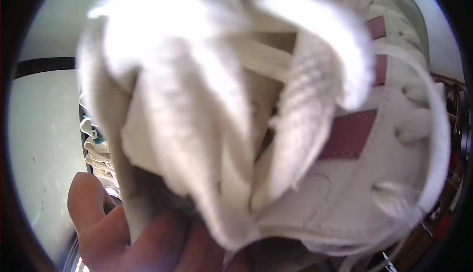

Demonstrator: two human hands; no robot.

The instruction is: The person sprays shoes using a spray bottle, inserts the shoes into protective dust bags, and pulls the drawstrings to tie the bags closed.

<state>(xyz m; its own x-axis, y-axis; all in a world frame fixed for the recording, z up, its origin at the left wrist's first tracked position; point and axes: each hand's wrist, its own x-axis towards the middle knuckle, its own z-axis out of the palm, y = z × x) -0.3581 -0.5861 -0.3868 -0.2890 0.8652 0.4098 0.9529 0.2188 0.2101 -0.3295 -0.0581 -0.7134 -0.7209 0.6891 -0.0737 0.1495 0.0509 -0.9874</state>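
A white sneaker (315,200) with pink stripes (349,134) fills most of the head view, very close to the camera. Thick white laces (436,134) run through the eyelets on its right side. Blurred, textured white bands (182,119) cross in front of the shoe; their exact shape is hard to make out. At the lower left, the fingers of my left hand (148,240) are curled against the shoe's near edge, gripping it. The rest of that hand is hidden below the shoe. My right hand does not show.
Several light-coloured shoes or shoe parts (101,158) are lined up at the left, beside a pale surface (47,139) with a dark edge. Dark, cluttered items (451,173) lie at the far right. A pale wall stands behind.
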